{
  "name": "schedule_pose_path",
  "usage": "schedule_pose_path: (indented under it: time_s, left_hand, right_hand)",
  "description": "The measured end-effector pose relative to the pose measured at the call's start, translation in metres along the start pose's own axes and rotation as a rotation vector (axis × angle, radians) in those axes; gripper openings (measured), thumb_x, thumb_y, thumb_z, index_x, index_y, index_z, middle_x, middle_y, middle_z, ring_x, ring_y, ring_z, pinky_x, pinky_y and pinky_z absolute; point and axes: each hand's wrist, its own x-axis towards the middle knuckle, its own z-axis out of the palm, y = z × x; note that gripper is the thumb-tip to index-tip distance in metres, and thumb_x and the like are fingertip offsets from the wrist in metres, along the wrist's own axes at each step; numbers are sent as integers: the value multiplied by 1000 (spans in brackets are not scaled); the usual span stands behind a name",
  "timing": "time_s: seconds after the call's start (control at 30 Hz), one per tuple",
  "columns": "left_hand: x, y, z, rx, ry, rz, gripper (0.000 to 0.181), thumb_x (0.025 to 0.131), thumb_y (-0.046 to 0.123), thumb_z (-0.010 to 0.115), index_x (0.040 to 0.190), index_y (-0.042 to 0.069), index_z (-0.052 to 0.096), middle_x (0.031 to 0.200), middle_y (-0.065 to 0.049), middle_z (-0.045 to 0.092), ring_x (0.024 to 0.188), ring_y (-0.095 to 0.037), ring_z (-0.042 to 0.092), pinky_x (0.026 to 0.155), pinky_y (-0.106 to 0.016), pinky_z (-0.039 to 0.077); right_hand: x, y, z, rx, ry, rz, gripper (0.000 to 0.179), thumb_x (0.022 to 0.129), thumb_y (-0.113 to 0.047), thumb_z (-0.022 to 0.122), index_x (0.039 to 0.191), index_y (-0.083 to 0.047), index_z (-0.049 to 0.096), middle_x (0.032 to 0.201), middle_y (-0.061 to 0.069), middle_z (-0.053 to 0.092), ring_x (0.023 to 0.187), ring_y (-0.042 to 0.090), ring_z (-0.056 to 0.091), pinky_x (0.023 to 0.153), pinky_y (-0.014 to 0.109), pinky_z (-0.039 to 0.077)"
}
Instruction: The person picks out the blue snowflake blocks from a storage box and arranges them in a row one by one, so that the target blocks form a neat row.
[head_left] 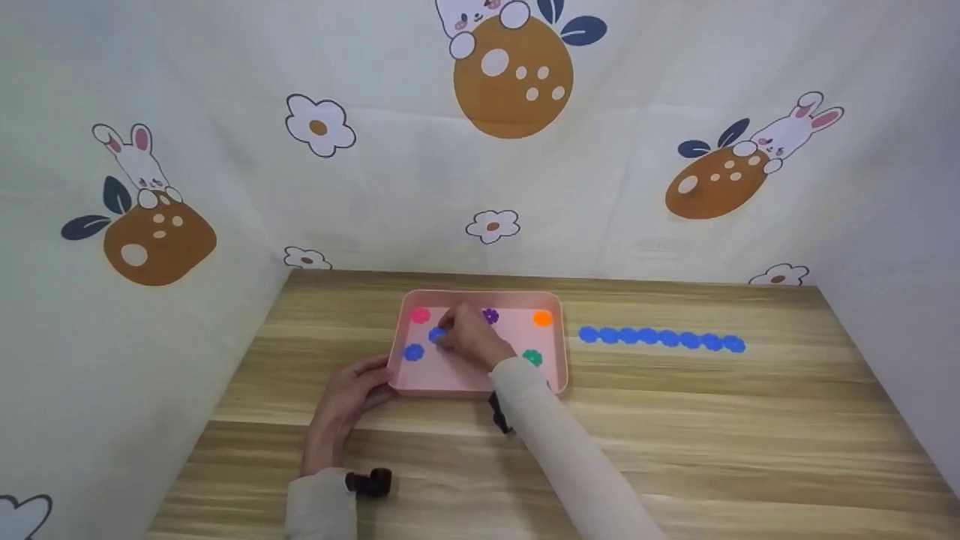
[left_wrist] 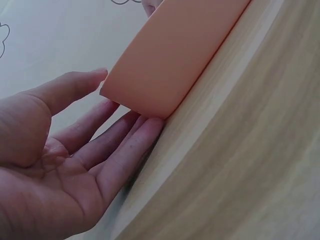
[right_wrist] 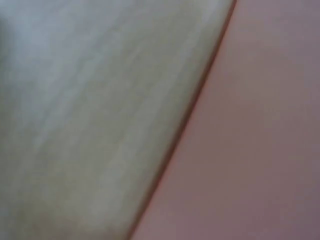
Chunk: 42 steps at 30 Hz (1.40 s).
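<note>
A shallow pink tray (head_left: 469, 391) stands on the table. Inside it, my right hand (head_left: 474, 335) pinches a blue flower-shaped piece (head_left: 436, 335) between thumb and fingers. Another blue flower piece (head_left: 413, 352) lies just below that one. My left hand (head_left: 351, 395) rests against the tray's near left corner; in the left wrist view its fingers (left_wrist: 125, 157) touch the outer wall, with the thumb tip at the rim. The right wrist view has only the blurred tray wall (right_wrist: 250, 140) and the tabletop, with the right hand out of sight.
Also in the tray are pink (head_left: 421, 316), purple (head_left: 491, 316), orange (head_left: 542, 319) and green (head_left: 532, 358) flower pieces. A row of several joined blue flower pieces (head_left: 669, 338) lies on the wooden table (head_left: 712, 442) to its right. A printed cloth (head_left: 390, 187) surrounds the back and sides.
</note>
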Motion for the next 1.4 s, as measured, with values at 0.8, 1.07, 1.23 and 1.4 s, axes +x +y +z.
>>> schedule_pose_path:
  time_s: [0.8,1.07,1.23,1.4]
  left_hand:
    - [2,-5,3,-23,-6,9,44,96,11,67,137,-1,58,135,-24,62,106,-22,71,93,-36,61]
    - [4,-4,5,-16,-6,-16,45,95,13,68,138,2,58,139,-23,60,111,-22,70,96,-35,60]
    - [3,-3,2,-18,-9,-20,47,95,13,68,139,1,57,139,-24,59,110,-21,70,96,-35,60]
    - [1,-5,-3,-23,-5,-21,47,96,13,66,140,-1,54,140,-25,58,108,-20,70,96,-35,60]
  right_hand:
    - [3,-2,-1,-189,-2,5,29,88,-19,77,114,-9,67,96,3,66,91,20,63,89,32,60]
    - [3,1,-5,-179,9,-24,31,88,-24,77,114,-9,67,93,2,66,88,19,64,81,28,58]
    - [0,1,-10,-174,11,-60,32,88,-28,78,112,-11,67,90,1,66,83,17,64,75,24,58]
    - [-6,-3,-20,-174,4,-88,29,88,-28,78,109,-11,67,86,1,69,75,17,65,67,22,58]
